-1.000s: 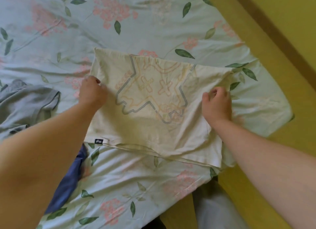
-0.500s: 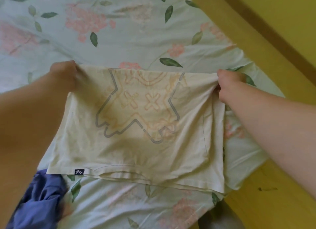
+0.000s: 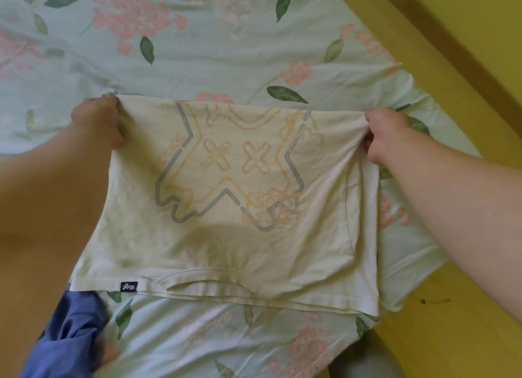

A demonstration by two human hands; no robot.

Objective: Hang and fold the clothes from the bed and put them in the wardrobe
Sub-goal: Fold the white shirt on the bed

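A cream T-shirt (image 3: 226, 245) with a grey and orange print lies folded in half on the bed, a small dark label at its near left hem. My left hand (image 3: 97, 122) grips the far left corner of the fold. My right hand (image 3: 387, 134) grips the far right corner. The far edge is pulled straight between both hands and raised a little off the sheet.
The bed sheet (image 3: 197, 47) is pale green with pink flowers and green leaves. A blue garment (image 3: 67, 338) lies bunched at the near left, under my left forearm. The wooden bed frame (image 3: 423, 75) and a yellow floor (image 3: 480, 24) run along the right.
Both hands moved from the shirt's middle sides to its far corners and stretched the folded edge taut. The grey garment at the left has left the view.
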